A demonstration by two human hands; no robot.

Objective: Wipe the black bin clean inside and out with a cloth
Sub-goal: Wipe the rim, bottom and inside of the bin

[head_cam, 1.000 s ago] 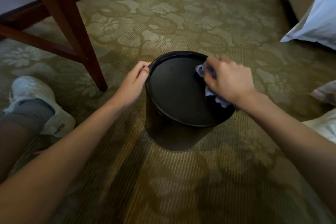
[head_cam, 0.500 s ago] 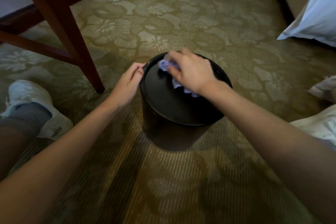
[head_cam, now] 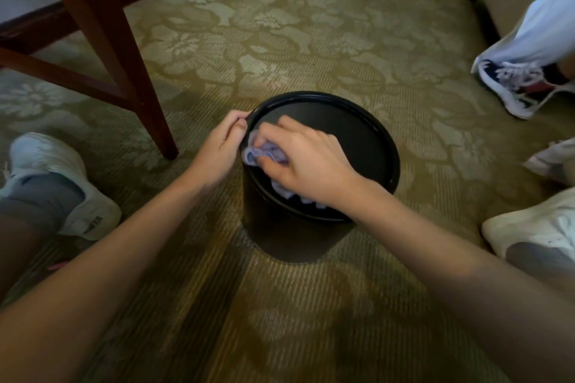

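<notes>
A: Bin [head_cam: 298, 227] stands upside down on the carpet [head_cam: 311, 40], in the middle between 2 arms, so its flat bottom faces up. I think this makes the underside easy to reach.

B: And the hands?

A: Left hand [head_cam: 222, 146] pinches the rim of the bottom at its left edge, probably so the bin does not turn or slide. Right hand [head_cam: 306, 162] is closed around a crumpled pale cloth [head_cam: 261, 152] and presses it on the bottom, just beside the left fingers.

B: Any writing?

A: Only on the heel of the white shoe [head_cam: 90, 221] at the left; it is too blurred to read.
</notes>
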